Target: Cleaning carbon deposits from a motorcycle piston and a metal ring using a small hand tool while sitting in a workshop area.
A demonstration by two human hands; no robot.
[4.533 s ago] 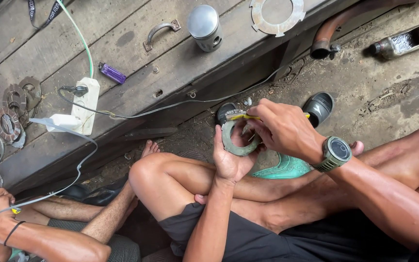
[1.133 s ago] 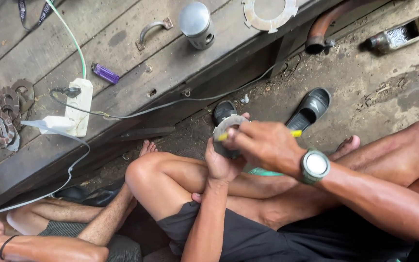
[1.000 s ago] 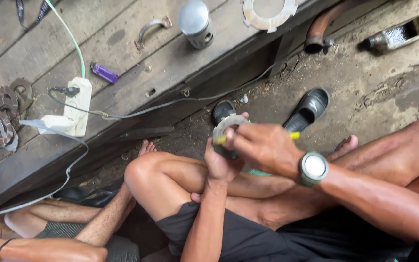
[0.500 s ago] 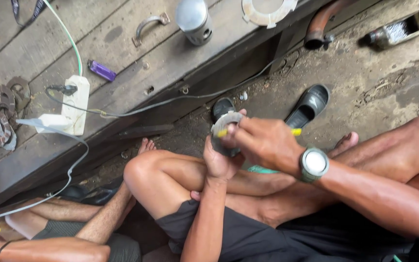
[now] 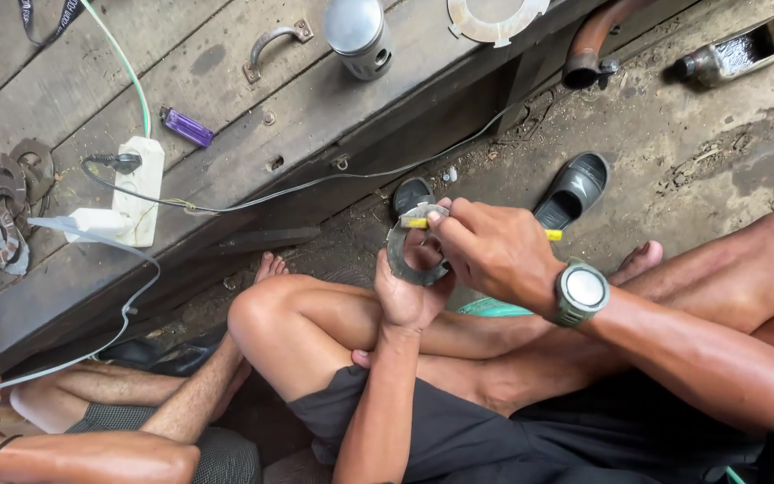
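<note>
Left hand (image 5: 409, 291): closed around grey metal ring (image 5: 402, 260);
Right hand (image 5: 494, 251): pinching yellow-handled tool (image 5: 423, 221) against ring

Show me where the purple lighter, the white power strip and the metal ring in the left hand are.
purple lighter (image 5: 187, 127): head view, middle of its body.
white power strip (image 5: 143, 188): head view, its top face.
metal ring (image 5: 398, 255): head view, its left rim.
left hand (image 5: 409, 296): head view, the palm.

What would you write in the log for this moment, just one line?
left hand: holds grey metal ring | right hand: holds yellow-handled tool against ring | nearby: black sandal
</note>
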